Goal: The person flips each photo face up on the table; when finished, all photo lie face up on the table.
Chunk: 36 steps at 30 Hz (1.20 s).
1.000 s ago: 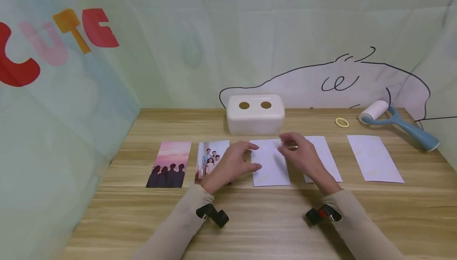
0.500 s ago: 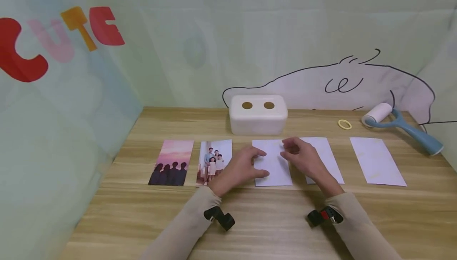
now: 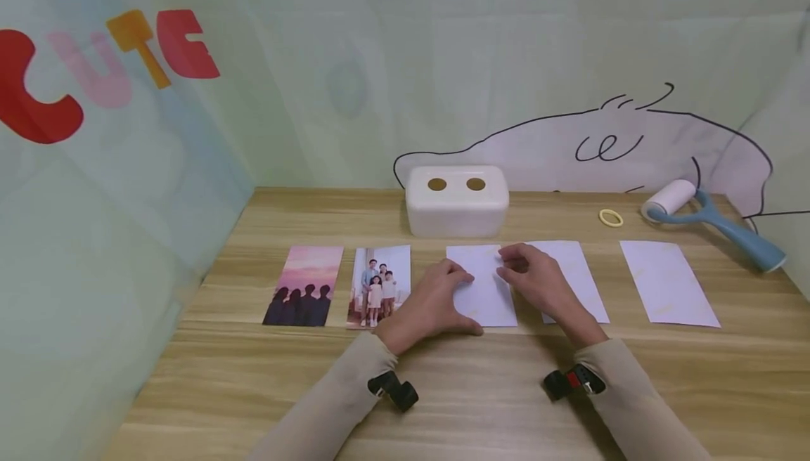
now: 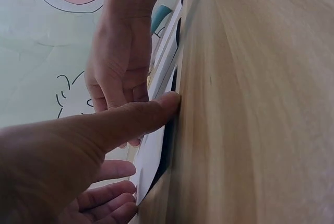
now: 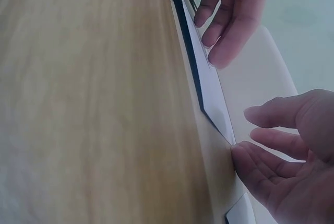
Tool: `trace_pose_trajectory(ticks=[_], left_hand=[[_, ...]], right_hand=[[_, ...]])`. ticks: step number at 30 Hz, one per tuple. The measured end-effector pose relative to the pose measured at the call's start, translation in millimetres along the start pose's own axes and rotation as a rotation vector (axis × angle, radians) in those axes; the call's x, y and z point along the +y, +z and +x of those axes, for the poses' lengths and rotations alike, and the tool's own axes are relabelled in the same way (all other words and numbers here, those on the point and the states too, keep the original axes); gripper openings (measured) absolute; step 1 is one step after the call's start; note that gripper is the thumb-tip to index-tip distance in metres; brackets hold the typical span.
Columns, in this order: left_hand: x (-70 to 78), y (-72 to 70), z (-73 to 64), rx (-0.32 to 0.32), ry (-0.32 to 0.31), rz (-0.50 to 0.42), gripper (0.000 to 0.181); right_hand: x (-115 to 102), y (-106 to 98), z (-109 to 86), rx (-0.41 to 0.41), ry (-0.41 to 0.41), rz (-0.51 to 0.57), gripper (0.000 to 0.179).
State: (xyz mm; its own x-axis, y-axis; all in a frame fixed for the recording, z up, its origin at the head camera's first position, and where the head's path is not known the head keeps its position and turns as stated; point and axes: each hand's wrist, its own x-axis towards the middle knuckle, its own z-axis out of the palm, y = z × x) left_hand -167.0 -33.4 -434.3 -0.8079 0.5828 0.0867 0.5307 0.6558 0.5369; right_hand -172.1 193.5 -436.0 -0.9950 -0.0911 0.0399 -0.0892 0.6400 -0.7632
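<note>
The middle white sheet [image 3: 486,294] is found on the wooden table [image 3: 481,394], 3rd in a row of 5 pieces and between the 2 hands. The left hand [image 3: 432,297] is held half open over its left part, thumb spread well away from the fingers, with the thumb tip set at the near edge. The right hand [image 3: 536,277] is held loosely curved at the far right corner, thumb and fingertips apart; 1 fingertip appears to be rested on that corner. A dark band is shown along the near edge in both wrist views.

Room behind is limited to a narrow strip by the white box [image 3: 457,206]. On the left, the family photo [image 3: 378,278] and sunset photo [image 3: 304,285] are laid. On the right, the gap to the neighbouring sheet [image 3: 579,275] is crossed by the right hand; a wider gap is left before the outer sheet [image 3: 669,284]. Farther back, a yellow ring [image 3: 611,225] and a blue-handled roller [image 3: 714,216] are placed. In front, a broad stretch of wood is shown between the forearms.
</note>
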Motion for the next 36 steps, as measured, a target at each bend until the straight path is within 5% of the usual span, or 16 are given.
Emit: trace_pose_trajectory(ticks=[14, 24, 36], left_hand=[[-6.4, -5.7, 1.5, -0.043, -0.027, -0.096, 0.069], [-12.0, -9.9, 1.0, -0.042, -0.043, -0.194, 0.056], [-13.6, -9.9, 0.6, -0.027, -0.017, -0.185, 0.053]], right_hand=[[-0.1, -5.7, 0.9, 0.004, -0.01, 0.006, 0.029], [0.7, -13.4, 1.1, -0.017, 0.067, -0.01, 0.033], [0.7, -12.4, 1.3, -0.083, 0.094, 0.135, 0.032]])
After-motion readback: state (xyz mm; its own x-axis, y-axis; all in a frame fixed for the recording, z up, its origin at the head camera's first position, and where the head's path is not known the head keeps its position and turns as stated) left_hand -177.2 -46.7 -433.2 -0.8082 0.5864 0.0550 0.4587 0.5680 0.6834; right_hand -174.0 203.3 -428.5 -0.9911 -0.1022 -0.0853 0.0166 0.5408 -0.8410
